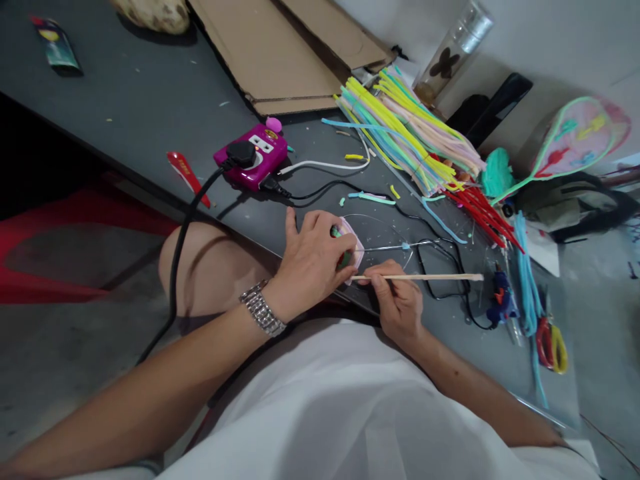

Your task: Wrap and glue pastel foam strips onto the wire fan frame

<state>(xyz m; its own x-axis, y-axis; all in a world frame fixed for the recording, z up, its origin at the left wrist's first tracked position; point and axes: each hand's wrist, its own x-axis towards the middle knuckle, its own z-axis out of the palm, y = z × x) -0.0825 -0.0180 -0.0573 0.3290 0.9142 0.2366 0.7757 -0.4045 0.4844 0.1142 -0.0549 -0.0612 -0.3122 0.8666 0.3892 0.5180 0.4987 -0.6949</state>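
My left hand [315,257], with a metal-banded watch on the wrist, is closed around a small pink-edged craft piece [357,250] near the table's front edge. Green shows inside the piece, and my fingers cover much of it. Between the thumb and fingers of my right hand [397,297] is a thin wooden stick [440,277]. It points right, and its other end meets the pink piece by my left fingertips; whether it goes in, I cannot tell. A thin rod with a light blue bit [405,247] lies just beyond.
A purple power adapter [260,160] with black cords sits left of centre, near a red cutter [189,177]. Bundled pastel strips [400,127] lie at the back beside cardboard [280,60]. At right are a blue glue gun [501,297], scissors [553,343] and a pink net-like fan shape [575,137].
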